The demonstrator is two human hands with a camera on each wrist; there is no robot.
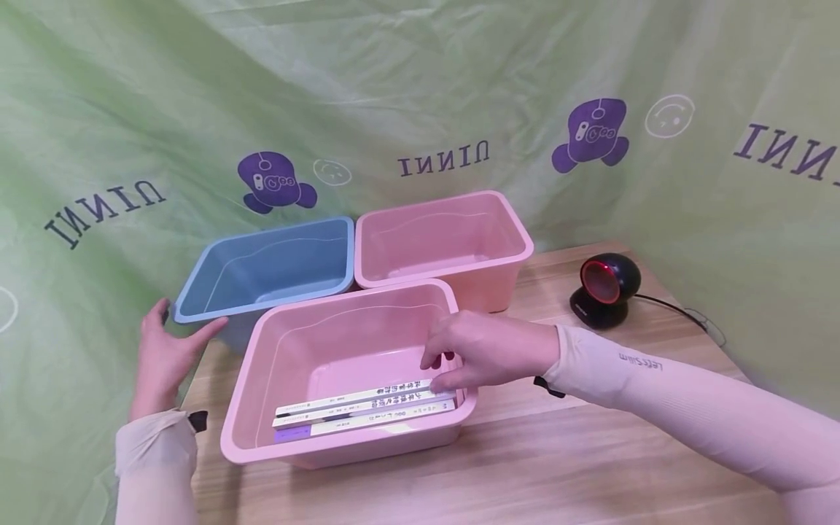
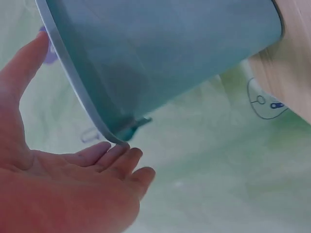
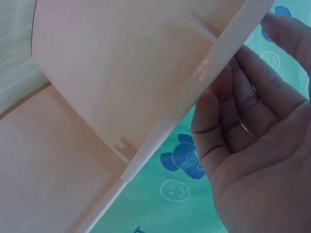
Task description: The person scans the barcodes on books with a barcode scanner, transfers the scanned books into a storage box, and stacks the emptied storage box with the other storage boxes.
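Note:
Thin white-spined books (image 1: 367, 412), one with a purple end, stand side by side in the front of the near pink bin (image 1: 351, 456), spines up. My right hand (image 1: 488, 348) reaches over this bin's right rim, thumb near the books' right ends, fingers loosely bent. In the right wrist view, the pink rim (image 3: 155, 131) hides the fingertips of the right hand (image 3: 257, 126); no held thing shows. My left hand (image 1: 167, 357) is at the blue bin's (image 1: 262, 266) left front corner. Its thumb and fingers (image 2: 129, 162) are spread about the blue rim (image 2: 73, 87).
A second pink bin (image 1: 488, 284) stands behind the near one, beside the blue bin. At the right of the wooden table (image 1: 558, 437) is a black scanner-like device (image 1: 607, 288) with a red glowing ring and a cable. A green printed curtain (image 1: 420, 87) hangs behind.

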